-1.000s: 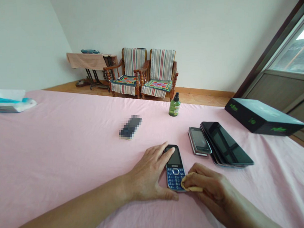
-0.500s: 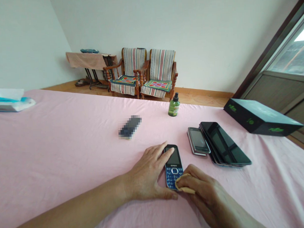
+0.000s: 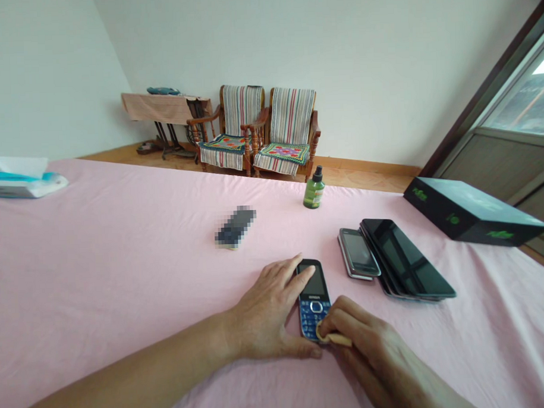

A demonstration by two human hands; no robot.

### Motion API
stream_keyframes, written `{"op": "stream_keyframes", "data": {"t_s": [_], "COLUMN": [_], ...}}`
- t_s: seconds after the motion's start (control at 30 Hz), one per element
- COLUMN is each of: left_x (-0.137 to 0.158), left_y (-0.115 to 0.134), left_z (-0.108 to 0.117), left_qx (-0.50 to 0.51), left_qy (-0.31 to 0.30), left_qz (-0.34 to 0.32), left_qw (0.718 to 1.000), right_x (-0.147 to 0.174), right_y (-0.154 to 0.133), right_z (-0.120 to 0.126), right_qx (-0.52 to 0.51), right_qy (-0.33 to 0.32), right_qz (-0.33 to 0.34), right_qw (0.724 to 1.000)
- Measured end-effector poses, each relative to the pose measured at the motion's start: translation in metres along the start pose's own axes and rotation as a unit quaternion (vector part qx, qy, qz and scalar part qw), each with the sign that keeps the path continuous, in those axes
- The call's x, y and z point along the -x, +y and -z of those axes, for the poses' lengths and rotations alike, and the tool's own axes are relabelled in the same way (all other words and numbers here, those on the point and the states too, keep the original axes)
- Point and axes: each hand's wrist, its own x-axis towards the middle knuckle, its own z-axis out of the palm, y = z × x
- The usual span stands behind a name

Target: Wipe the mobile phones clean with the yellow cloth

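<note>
A blue and black keypad phone (image 3: pixel 315 310) lies face up on the pink cloth. My left hand (image 3: pixel 266 305) steadies it, with fingertips on the top edge and screen and the thumb by the bottom end. Pinched in my right hand (image 3: pixel 368 337) is a small yellow cloth (image 3: pixel 338 340), pressed to the lower right of the keypad. Part of the keys and most of the cloth are hidden under my fingers.
Right of the keypad phone lie smaller phones (image 3: pixel 359 254) and a stack of black tablets (image 3: pixel 405 256). Farther back stand a green spray bottle (image 3: pixel 314 192) and a black box (image 3: pixel 468 212). A pixelated phone (image 3: pixel 235 228) lies left; a tissue pack (image 3: pixel 21 180) sits far left.
My right hand has shifted the yellow cloth slightly at the keypad's lower right, and its fingers are bent more tightly. My left hand keeps its hold on the phone. The view has shifted slightly.
</note>
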Motion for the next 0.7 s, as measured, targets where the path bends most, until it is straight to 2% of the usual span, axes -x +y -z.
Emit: {"op": "stream_keyframes", "data": {"t_s": [0.27, 0.7], "left_x": [0.001, -0.001], "left_y": [-0.001, -0.003], "left_z": [-0.001, -0.004], "left_qx": [0.011, 0.002], "left_qy": [0.000, 0.016], "left_qz": [0.000, -0.016], "left_qw": [1.000, 1.000], "right_x": [0.007, -0.002], "right_y": [0.006, 0.003], "right_z": [0.005, -0.021], "right_qx": [0.014, 0.108], "right_qy": [-0.004, 0.021], "right_qz": [-0.022, 0.001], "right_qw": [1.000, 0.994]}}
